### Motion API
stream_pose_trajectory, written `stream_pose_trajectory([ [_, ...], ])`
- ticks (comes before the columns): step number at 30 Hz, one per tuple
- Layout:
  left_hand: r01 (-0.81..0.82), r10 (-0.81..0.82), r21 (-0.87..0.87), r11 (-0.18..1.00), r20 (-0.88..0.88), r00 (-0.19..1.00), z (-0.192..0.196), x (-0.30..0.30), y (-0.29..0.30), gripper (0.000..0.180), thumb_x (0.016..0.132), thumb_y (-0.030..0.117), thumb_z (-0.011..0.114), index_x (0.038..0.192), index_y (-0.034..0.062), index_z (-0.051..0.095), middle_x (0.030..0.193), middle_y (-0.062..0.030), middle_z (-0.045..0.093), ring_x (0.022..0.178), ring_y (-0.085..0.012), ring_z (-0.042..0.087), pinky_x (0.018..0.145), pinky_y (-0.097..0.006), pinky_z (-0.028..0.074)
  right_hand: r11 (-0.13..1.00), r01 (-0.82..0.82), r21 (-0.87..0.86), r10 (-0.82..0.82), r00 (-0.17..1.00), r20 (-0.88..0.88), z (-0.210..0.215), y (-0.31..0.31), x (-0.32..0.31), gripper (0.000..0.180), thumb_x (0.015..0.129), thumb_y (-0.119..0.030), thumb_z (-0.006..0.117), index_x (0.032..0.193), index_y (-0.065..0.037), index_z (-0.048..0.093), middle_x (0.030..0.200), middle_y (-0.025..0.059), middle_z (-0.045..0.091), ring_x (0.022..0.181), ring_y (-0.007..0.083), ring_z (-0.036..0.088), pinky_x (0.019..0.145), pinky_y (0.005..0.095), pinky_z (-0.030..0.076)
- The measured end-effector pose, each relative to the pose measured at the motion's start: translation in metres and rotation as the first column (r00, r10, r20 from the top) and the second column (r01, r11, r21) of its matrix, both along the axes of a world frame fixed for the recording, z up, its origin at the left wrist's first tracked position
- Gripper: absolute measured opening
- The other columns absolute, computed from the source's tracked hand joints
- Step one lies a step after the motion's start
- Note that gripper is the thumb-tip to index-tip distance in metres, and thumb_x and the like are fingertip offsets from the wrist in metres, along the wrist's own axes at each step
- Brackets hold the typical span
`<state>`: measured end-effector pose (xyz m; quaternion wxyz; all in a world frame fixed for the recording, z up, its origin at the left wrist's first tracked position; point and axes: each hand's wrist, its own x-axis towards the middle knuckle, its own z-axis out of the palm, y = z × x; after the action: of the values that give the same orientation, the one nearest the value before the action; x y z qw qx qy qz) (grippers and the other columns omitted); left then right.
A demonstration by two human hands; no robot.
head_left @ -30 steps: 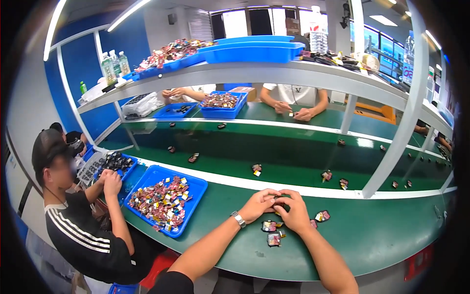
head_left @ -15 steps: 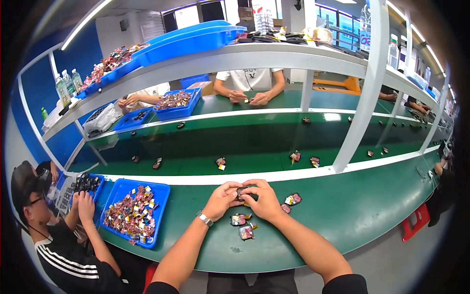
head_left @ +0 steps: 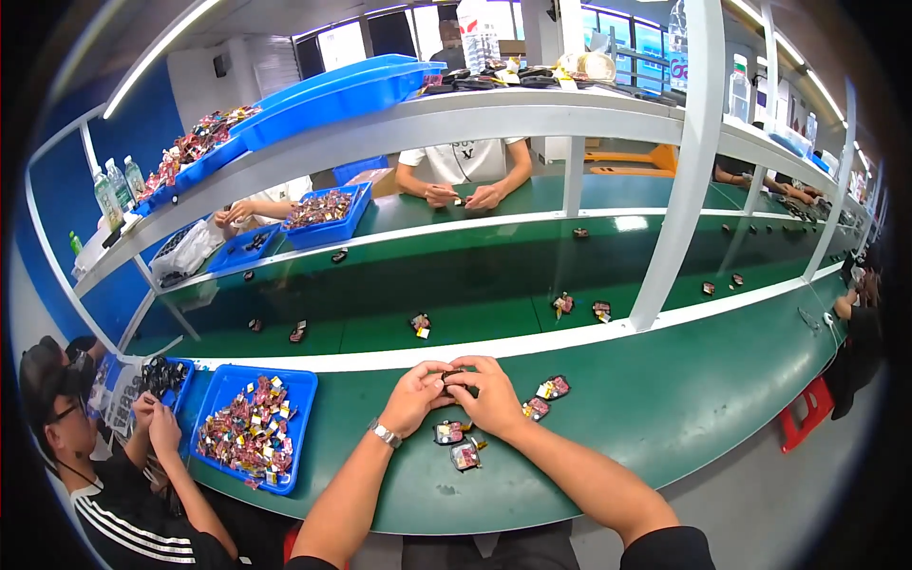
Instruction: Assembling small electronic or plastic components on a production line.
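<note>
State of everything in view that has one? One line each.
Left hand: closed on dark part
Right hand: closed on same part
Dark part: held, partly covered
Four small units: lying on green bench
Nearest blue tray: heaped with loose parts
Upper blue trays: stacked
Left-end bottles: upright
Watch: worn on left wrist

Place: factory assembly workshop
Tabletop (head_left: 608, 446): long, green, small dark-cased parts (head_left: 465, 456) lying at 6 o'clock
Sunken green strip (head_left: 475, 290): conveyor-like, spaced pieces (head_left: 420, 325) along it
Blue tray (head_left: 305, 418): 8 o'clock, heaped with components (head_left: 245, 432)
Co-workers (head_left: 463, 163): 12, 8 and 3 o'clock
Metal shelf (head_left: 532, 112): 12 o'clock, loaded
Strip light (head_left: 160, 57): 10 o'clock
</note>
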<state>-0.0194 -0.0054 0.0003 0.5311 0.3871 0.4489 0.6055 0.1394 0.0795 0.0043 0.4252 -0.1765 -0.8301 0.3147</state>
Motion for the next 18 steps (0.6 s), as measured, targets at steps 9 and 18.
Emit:
stream_pose_trajectory([
  [9, 0.012, -0.015, 0.040, 0.999, 0.079, 0.997, -0.005, -0.005, -0.001, 0.022, 0.096, 0.008, 0.054, 0.117, 0.0042, 0.049, 0.127, -0.0164, 0.057, 0.113, -0.0226, 0.060, 0.096, -0.038, 0.051, 0.998, -0.009, 0.064, 0.009, 1.000, -0.004, 0.001, -0.001, 0.000, 0.019, 0.078, -0.005, 0.069, 0.096, -0.007, 0.072, 0.120, 0.0087, 0.060, 0.112, 0.0295, 0.054, 0.092, 0.0375, 0.048],
  [18, -0.026, 0.014, 0.114, 0.993, 0.106, 0.994, 0.002, 0.002, -0.003, 0.023, 0.098, 0.004, 0.048, 0.121, 0.0021, 0.048, 0.116, -0.0139, 0.062, 0.109, -0.0215, 0.061, 0.094, -0.037, 0.052, 0.995, -0.007, 0.101, 0.011, 0.999, -0.043, 0.009, -0.004, -0.001, 0.020, 0.076, -0.005, 0.068, 0.095, -0.008, 0.072, 0.123, 0.0094, 0.060, 0.117, 0.0308, 0.052, 0.098, 0.0411, 0.044],
])
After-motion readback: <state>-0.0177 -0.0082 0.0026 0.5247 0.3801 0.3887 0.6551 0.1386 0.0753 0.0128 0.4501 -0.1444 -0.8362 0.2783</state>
